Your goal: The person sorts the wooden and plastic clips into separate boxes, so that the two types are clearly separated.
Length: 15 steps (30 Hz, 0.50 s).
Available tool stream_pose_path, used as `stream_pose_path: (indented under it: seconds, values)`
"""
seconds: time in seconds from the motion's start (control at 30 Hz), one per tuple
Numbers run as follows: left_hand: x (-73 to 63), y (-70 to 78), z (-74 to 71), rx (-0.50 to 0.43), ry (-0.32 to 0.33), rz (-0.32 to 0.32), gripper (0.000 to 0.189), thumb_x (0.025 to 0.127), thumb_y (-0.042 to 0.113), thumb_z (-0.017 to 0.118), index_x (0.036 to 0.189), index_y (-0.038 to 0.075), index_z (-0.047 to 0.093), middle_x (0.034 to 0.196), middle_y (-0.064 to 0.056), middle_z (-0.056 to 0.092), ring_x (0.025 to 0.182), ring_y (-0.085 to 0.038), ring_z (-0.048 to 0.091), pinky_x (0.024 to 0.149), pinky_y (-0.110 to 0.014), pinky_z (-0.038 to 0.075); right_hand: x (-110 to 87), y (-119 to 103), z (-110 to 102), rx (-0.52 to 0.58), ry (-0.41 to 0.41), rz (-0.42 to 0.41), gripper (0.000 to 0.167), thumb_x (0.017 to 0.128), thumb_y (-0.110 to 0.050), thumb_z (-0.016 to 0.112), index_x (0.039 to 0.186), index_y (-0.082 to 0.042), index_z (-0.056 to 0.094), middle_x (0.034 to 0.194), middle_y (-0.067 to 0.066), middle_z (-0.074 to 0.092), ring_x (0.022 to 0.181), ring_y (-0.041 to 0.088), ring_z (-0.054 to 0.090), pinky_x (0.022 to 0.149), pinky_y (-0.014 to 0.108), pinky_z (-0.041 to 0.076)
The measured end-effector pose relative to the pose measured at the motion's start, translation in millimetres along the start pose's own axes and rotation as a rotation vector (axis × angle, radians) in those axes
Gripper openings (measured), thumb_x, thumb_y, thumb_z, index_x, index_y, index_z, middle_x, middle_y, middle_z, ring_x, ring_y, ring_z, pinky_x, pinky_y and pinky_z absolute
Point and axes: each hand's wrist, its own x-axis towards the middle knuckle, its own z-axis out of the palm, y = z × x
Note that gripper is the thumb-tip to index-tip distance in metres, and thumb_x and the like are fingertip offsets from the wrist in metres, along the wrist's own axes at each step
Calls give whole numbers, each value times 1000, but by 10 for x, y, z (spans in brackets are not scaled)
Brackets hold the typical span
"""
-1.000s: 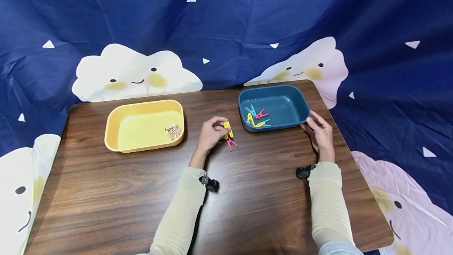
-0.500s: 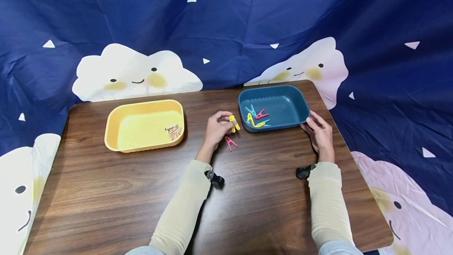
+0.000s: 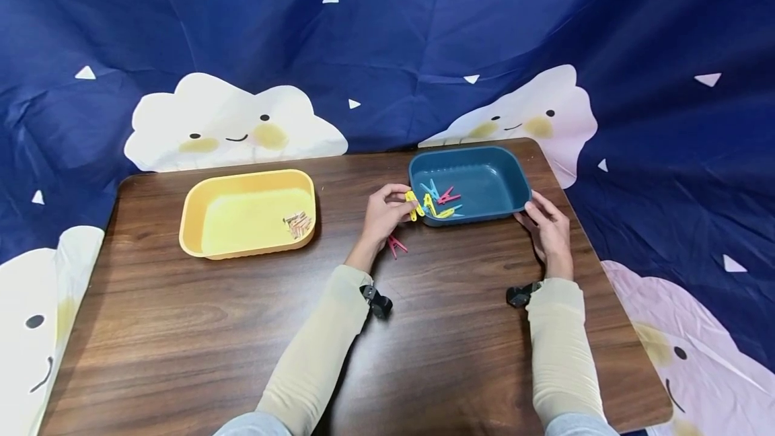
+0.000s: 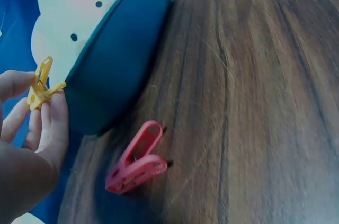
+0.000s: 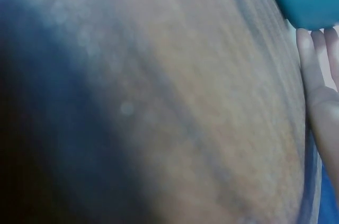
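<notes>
Thumb and fingertips of my left hand (image 3: 383, 215) pinch a yellow clothespin (image 4: 37, 97) at the left rim of the dark blue bin (image 3: 487, 212). In the head view that clothespin overlaps the bin's corner. A red clothespin (image 4: 130, 168) lies on the table below the left hand, partly covered by it in the head view. Several blue, red and yellow clothespins (image 3: 448, 196) are gathered in the bin's left end. At the bin's near right corner, my right hand (image 3: 552, 227) rests against the wall; its fingers (image 5: 312, 65) look straight in the right wrist view.
A yellow bin (image 3: 206, 256) stands on the left of the wooden table (image 3: 200, 348), with several wooden clothespins (image 3: 298, 225) in its right corner. A blue curtain (image 3: 375, 32) with printed clouds hangs behind and beside the table.
My left hand has carried the yellow clothespin right and away from me, from above the red clothespin to the blue bin's left rim. The right hand has stayed at the bin's corner.
</notes>
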Motion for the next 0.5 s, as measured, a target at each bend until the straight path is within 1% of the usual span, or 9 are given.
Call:
stream_pose_path:
  seconds: [0.1,0.2,0.23,0.33,0.5]
  values:
    - [17,15,52,-11,-12,4,34,84,-6,76,116,-8,66,88,-5,64,70,-10,66,71,-42,62,-7,1,-4,22,-2,0,41,93,10,65,133,8,61,105,14,68,97,22,69,84,37,59]
    - [35,34,92,-21,-16,13,35,84,-6,76,116,-10,65,90,-9,64,70,-10,66,63,-29,60,-3,5,-4,20,-14,-2,41,93,9,66,134,8,61,106,13,68,98,21,68,85,36,59]
    - [38,41,101,-26,-15,14,35,84,-7,76,116,-11,65,91,-10,64,70,-10,67,62,-27,60,-2,6,-1,15,-17,-2,41,93,9,67,134,7,61,107,13,69,99,21,68,85,36,59]
    - [41,59,121,-35,-9,5,34,84,-8,75,116,-10,65,92,-13,63,70,-11,67,63,-27,60,5,11,1,11,-26,0,42,92,8,68,134,7,61,109,13,69,100,21,68,85,36,59]
    - [45,65,144,-48,-3,-22,30,84,-9,75,112,-7,66,92,-13,62,70,-12,67,66,-30,61,5,11,-7,24,-25,-1,42,92,9,67,134,8,61,108,14,69,98,21,69,84,36,59]
